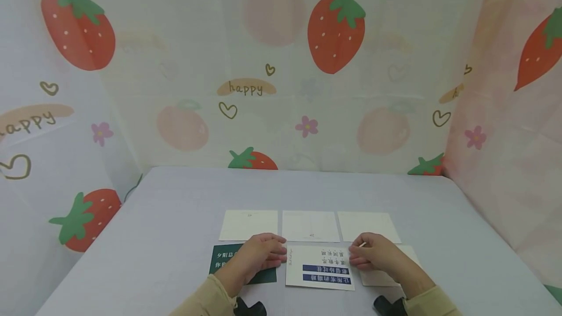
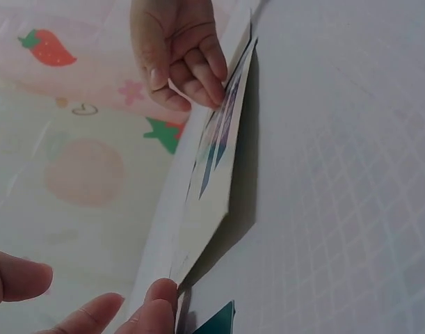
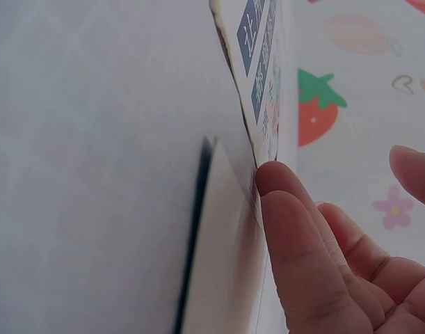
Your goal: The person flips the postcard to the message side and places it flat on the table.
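A white card (image 1: 307,279) with blue bands and printed characters lies at the front middle of the table, its print upside down in the head view. My left hand (image 1: 259,257) is at its left edge, over part of a dark green card (image 1: 219,260); in the left wrist view the fingertips (image 2: 160,296) meet the card's corner. At the opposite edge my right hand (image 1: 379,253) touches the card with its fingertips (image 3: 275,177), thumb held apart. Beneath the right hand lies a pale card (image 1: 377,279), partly hidden. Neither hand's fingers curl round a card.
Behind the front row lie three pale cards: left (image 1: 248,226), middle (image 1: 311,226) and right (image 1: 369,227). The white table (image 1: 131,257) is backed by a strawberry-print curtain (image 1: 281,62). Black wrist straps (image 1: 250,307) show below the sleeves.
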The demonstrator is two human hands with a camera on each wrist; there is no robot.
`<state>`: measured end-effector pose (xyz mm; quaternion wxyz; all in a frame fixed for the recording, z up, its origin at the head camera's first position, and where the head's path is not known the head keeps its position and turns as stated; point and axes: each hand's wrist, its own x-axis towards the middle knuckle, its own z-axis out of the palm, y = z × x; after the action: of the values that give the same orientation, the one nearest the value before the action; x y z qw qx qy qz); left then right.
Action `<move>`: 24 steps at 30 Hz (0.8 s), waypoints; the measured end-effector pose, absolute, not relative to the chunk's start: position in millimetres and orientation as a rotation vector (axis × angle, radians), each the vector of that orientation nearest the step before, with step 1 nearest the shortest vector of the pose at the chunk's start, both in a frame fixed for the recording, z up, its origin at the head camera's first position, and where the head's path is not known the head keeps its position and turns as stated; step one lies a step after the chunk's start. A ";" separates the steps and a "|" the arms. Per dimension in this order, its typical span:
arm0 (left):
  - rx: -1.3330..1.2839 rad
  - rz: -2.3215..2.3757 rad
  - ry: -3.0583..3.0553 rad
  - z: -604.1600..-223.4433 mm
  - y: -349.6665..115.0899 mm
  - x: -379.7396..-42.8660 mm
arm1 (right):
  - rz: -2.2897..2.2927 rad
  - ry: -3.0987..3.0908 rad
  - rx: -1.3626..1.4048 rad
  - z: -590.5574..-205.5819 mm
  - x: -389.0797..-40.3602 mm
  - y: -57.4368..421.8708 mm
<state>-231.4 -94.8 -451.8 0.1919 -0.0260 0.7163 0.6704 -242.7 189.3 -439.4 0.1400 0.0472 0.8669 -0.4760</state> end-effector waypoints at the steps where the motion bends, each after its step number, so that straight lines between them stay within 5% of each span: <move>1: -0.068 1.881 2.015 -451.5 -94.6 -231.3 | -1.373 2.505 0.136 -439.5 -242.9 189.5; 24: -0.004 1.880 2.196 -461.1 -82.9 -235.7 | -1.362 2.480 0.135 -438.7 -244.0 191.4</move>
<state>-235.7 -82.9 -461.1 0.1248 -0.0014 0.7537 0.6453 -244.0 191.4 -438.7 0.1538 0.0471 0.8652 -0.4750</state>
